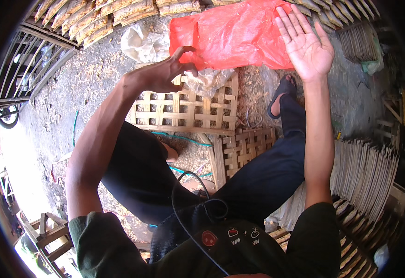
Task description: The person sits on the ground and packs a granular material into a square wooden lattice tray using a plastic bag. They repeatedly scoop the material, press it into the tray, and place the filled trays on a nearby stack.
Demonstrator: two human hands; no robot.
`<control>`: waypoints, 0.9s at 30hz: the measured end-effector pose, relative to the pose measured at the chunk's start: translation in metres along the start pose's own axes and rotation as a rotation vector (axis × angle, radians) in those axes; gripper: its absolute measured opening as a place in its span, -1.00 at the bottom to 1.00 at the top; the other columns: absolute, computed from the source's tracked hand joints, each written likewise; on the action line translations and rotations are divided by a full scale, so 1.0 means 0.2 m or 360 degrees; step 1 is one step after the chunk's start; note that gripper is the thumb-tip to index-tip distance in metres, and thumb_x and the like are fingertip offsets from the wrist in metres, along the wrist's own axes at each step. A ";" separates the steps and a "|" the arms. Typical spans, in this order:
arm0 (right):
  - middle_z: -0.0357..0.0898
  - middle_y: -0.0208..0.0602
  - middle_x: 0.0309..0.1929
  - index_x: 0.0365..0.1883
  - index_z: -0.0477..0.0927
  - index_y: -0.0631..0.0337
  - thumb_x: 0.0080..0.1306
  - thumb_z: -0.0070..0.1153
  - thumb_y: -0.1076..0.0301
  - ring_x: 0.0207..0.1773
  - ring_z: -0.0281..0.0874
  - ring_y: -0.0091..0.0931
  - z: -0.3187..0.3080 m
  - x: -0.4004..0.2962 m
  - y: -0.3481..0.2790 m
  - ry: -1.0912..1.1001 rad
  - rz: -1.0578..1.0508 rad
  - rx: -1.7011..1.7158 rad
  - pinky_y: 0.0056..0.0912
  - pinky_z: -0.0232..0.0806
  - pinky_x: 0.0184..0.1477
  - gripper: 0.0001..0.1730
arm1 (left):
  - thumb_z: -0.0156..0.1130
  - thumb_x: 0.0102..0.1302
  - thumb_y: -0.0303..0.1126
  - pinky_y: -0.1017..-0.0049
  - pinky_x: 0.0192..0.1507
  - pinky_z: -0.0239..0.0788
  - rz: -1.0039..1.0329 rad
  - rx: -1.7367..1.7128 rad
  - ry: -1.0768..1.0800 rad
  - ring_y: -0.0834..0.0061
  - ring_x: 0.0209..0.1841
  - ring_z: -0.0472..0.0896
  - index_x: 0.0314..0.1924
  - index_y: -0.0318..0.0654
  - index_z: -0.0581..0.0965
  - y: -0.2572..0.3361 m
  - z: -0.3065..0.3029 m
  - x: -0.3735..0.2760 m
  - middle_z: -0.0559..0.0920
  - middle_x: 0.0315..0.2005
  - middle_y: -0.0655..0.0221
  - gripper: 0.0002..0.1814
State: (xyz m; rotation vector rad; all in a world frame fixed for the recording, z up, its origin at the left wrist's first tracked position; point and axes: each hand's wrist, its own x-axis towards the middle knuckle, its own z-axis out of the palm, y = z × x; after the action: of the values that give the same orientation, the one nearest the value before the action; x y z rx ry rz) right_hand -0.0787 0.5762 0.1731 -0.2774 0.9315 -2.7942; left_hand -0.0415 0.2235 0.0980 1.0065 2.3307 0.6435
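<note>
A red plastic bag (223, 38) lies flat before me, wrinkled and slightly see-through. My left hand (164, 73) is at its near left corner, with bent, spread fingers and nothing visible between them; I cannot tell whether the fingertips touch the plastic. Over the bag's right end I see my right hand (306, 52), palm up, fingers stretched out, holding nothing. Clear crumpled plastic (209, 81) rests on a woven bamboo lattice panel (192, 114), just below the red bag. More clear plastic (143, 43) lies left of the bag.
A second woven bamboo panel (249, 147) stands between my legs. Layered pale slabs (129, 14) are stacked along the far side. Thin sheets (366, 177) stand packed at right. At left is a slatted wooden rack (49, 71). Teal cord (185, 138) and shavings litter the floor.
</note>
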 end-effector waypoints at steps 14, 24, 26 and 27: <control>-0.17 0.14 0.65 0.56 -0.13 0.54 0.57 -0.22 0.24 0.71 -0.30 -0.10 -0.19 0.01 -0.10 -0.0260 0.0151 0.0447 0.02 -0.30 0.69 -0.23 | 0.48 0.17 -0.42 0.08 0.50 0.24 -0.0141 0.0541 0.0213 -0.02 0.58 -0.03 0.48 0.21 0.32 -0.10 0.06 -0.05 -0.04 0.55 0.20 -0.12; 0.12 -0.04 0.57 0.54 0.11 0.41 0.53 -0.09 -0.01 0.63 0.03 -0.20 0.02 -0.02 0.00 0.0004 0.0137 0.0192 -0.06 -0.06 0.61 -0.19 | 0.49 0.20 -0.36 0.02 0.49 0.22 -0.0218 0.0513 0.0247 -0.04 0.61 -0.06 0.52 0.41 0.23 -0.10 0.04 -0.06 -0.08 0.57 0.11 -0.05; 0.14 -0.03 0.56 0.54 0.12 0.38 0.53 -0.09 -0.06 0.61 0.08 -0.19 0.05 -0.04 0.00 0.0041 0.0169 0.0215 -0.03 -0.02 0.59 -0.17 | 0.50 0.20 -0.35 0.01 0.48 0.23 -0.0520 0.0311 0.0146 -0.08 0.60 -0.04 0.54 0.47 0.18 -0.08 0.02 -0.05 -0.15 0.60 0.11 -0.01; 0.14 -0.04 0.56 0.55 0.11 0.38 0.50 -0.02 -0.05 0.60 0.09 -0.19 0.05 -0.05 0.00 0.0047 0.0173 0.0250 -0.02 -0.02 0.59 -0.14 | 0.50 0.20 -0.35 0.01 0.48 0.24 -0.0678 0.0212 0.0097 -0.10 0.60 -0.03 0.55 0.49 0.16 -0.06 0.00 -0.06 -0.19 0.61 0.11 0.02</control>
State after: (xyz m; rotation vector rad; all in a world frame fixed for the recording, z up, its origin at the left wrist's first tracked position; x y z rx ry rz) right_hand -0.0671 0.5726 0.1801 -0.1578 0.7049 -2.7580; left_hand -0.0406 0.2067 0.0948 0.5174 2.5571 0.3574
